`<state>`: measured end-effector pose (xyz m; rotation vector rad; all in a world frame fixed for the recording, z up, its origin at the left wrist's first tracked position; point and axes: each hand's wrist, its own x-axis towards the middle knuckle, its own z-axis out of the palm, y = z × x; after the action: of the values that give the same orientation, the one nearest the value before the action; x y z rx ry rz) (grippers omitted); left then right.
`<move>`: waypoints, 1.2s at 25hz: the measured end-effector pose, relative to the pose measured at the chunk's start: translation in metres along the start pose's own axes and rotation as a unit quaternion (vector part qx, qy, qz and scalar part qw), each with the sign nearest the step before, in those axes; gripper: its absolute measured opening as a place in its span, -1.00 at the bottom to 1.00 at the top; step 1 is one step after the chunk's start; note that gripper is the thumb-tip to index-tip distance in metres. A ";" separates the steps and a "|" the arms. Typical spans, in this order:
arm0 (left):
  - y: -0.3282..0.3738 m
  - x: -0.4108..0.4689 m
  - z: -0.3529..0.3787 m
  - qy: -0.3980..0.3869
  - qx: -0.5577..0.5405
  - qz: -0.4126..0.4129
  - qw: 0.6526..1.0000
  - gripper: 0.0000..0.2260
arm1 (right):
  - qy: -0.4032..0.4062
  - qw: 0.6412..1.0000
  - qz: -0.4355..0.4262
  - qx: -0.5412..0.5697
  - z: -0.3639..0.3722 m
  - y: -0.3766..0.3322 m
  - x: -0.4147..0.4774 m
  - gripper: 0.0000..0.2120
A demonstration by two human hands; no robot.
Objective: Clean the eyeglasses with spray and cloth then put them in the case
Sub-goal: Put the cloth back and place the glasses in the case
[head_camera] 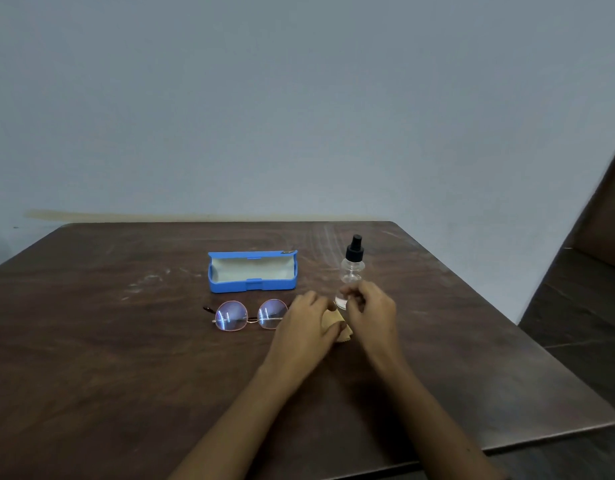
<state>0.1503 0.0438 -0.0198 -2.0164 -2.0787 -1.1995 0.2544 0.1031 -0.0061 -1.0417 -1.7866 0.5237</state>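
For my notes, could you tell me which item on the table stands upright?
The clear spray bottle, black-capped; the open blue case and the eyeglasses lie flat.

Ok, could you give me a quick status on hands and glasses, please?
Left hand, right hand both holding cloth. Eyeglasses on table, case open behind. Spray bottle upright behind right hand.

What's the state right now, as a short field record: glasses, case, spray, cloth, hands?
case: blue, lid open, nothing inside
eyeglasses: lying on the table in front of the case, not held
cloth: tan, held between both hands
left hand: grips the cloth
right hand: pinches the cloth
spray bottle: upright, right of the case, base hidden behind the right hand
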 end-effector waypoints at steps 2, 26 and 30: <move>0.004 -0.001 0.007 -0.015 0.050 -0.016 0.999 -0.72 | -0.019 0.999 0.027 -0.004 0.000 0.009 -0.005 -0.83; 0.013 -0.005 0.006 0.004 0.104 -0.011 0.995 -0.76 | -0.084 0.994 0.057 -0.048 0.003 0.019 -0.013 -0.82; 0.015 0.002 0.000 0.029 0.021 -0.048 0.998 -0.76 | -0.086 0.993 0.068 -0.045 0.006 0.020 -0.015 -0.74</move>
<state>0.1633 0.0436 -0.0115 -1.8604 -2.1766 -1.2028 0.2606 0.1018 -0.0314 -1.2183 -1.9129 0.6388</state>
